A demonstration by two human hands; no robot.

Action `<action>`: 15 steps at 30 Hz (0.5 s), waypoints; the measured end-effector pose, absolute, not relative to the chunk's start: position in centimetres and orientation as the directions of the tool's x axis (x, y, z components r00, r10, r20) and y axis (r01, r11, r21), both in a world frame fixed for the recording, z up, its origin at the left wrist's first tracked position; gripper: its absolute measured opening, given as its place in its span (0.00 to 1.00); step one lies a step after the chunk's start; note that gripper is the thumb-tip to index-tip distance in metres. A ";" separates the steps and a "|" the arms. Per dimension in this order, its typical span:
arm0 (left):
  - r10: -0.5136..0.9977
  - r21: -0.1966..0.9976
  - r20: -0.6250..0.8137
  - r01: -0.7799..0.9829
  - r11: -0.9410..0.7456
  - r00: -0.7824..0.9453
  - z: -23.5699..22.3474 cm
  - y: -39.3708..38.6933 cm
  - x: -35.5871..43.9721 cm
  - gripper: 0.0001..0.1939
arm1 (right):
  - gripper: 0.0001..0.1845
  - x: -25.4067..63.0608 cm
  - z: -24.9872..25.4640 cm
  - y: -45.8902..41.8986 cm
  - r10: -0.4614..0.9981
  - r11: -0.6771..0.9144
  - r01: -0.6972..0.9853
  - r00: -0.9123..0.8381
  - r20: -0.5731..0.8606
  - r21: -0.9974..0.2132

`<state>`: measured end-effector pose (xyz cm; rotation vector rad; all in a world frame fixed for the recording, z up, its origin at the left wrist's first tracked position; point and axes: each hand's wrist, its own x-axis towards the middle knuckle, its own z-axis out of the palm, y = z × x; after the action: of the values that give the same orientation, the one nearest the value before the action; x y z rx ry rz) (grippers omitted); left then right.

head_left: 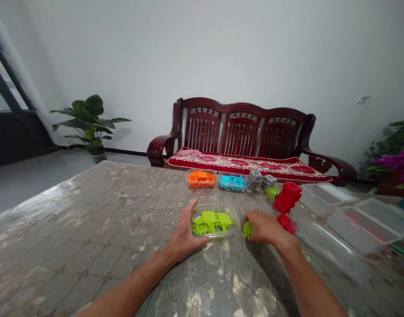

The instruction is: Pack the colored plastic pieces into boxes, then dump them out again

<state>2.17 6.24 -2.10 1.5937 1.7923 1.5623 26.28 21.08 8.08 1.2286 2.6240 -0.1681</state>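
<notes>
A clear plastic container [235, 219] holding several lime-green toothed building pieces [211, 221] sits on the marble-patterned table [99, 229]. My left hand [185, 233] rests against its left wall, fingers curved round the rim. My right hand [264, 227] lies just right of the container, fingers curled over a lime-green piece [247, 229] on the table. Red pieces [288, 197] are stacked right behind that hand, with another red piece [287, 223] beside its wrist.
Farther back stand a container of orange pieces [201, 178], one of blue pieces [233, 182], grey pieces [261, 179] and a loose green piece [272, 193]. Empty clear containers [360, 220] line the right side. Beyond the table are a wooden bench [241, 132] and potted plants [89, 121].
</notes>
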 end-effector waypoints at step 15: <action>0.848 0.824 0.416 0.531 -0.198 -0.329 -1.7 6.1 2.2 0.57 | 0.24 27.7 9.1 22.3 0.748 0.628 0.749 -0.656 -0.101 -0.209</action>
<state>2.22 6.10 -1.74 1.6104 1.7708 1.5368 27.74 22.29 9.15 1.3019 2.8307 -0.3660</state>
